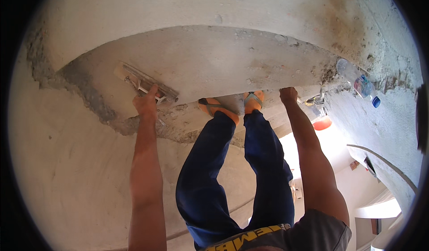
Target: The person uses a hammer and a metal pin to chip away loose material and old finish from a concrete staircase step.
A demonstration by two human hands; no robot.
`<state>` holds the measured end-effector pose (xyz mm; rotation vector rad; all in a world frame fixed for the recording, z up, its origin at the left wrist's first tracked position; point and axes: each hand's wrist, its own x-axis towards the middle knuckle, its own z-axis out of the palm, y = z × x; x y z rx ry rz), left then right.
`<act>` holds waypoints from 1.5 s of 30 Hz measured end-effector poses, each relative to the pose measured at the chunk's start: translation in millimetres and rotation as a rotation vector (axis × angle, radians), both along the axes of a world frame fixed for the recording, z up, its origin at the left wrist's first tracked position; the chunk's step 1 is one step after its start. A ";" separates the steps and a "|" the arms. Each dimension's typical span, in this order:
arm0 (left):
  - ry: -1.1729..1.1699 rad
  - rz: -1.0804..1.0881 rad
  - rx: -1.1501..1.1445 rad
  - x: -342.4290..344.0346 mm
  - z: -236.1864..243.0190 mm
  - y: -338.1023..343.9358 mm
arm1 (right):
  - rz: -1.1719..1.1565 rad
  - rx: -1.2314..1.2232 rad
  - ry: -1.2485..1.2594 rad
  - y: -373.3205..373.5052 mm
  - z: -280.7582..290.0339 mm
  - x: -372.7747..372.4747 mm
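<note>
At the left of the concrete step point(201, 56), my left hand point(146, 103) is closed round the handle of a plastering trowel point(145, 79). Its long blade lies along the step's surface, close to the rough left end. My right hand point(288, 94) is closed at the step's near edge, to the right of my feet. Its fingers curl out of sight, so whatever they hold or press on is hidden.
My sandalled feet point(254, 98) stand at the step's near edge. A clear plastic bottle with a blue cap point(376, 101) lies at the right wall. Below it sits an orange-red round object point(322, 123). A bent rod or hose point(384, 161) runs along that wall. Broken plaster point(96, 99) borders the left wall.
</note>
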<state>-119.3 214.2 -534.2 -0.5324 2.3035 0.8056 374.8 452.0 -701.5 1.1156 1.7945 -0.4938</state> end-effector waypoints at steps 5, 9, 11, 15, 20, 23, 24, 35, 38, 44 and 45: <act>-0.048 0.051 -0.014 35.6 -5.1 35.6 | 0.300 0.033 0.162 -0.8 4.7 23.5; -0.003 0.007 0.071 85.2 0.8 65.2 | 0.115 0.039 0.226 -20.0 37.3 32.6; -0.024 -0.054 0.197 126.7 5.4 93.8 | -0.028 0.008 0.225 -30.2 54.6 53.7; -0.098 0.052 0.424 209.5 10.5 143.9 | -0.349 -0.074 0.171 -59.5 102.1 80.7; -0.257 0.252 0.552 332.9 23.0 241.9 | -0.572 -0.141 0.084 -88.3 169.2 103.5; -0.284 0.354 0.653 388.0 42.2 313.7 | -0.644 -0.184 0.022 -107.2 200.0 119.2; -0.282 0.409 0.654 396.8 52.1 336.0 | -0.631 -0.190 -0.003 -113.4 207.6 121.2; -0.875 -0.057 0.503 318.2 71.7 299.1 | -0.741 -0.219 0.034 -156.4 272.3 143.4; -0.978 -0.169 0.534 259.4 109.5 242.0 | -0.667 -0.148 0.044 -155.0 309.1 131.4; -0.717 -0.629 0.283 138.5 217.9 100.8 | -0.762 -0.173 0.084 -132.2 408.0 92.8; -0.676 -0.671 0.247 122.1 247.9 89.0 | -0.657 -0.120 0.126 -147.1 406.1 116.5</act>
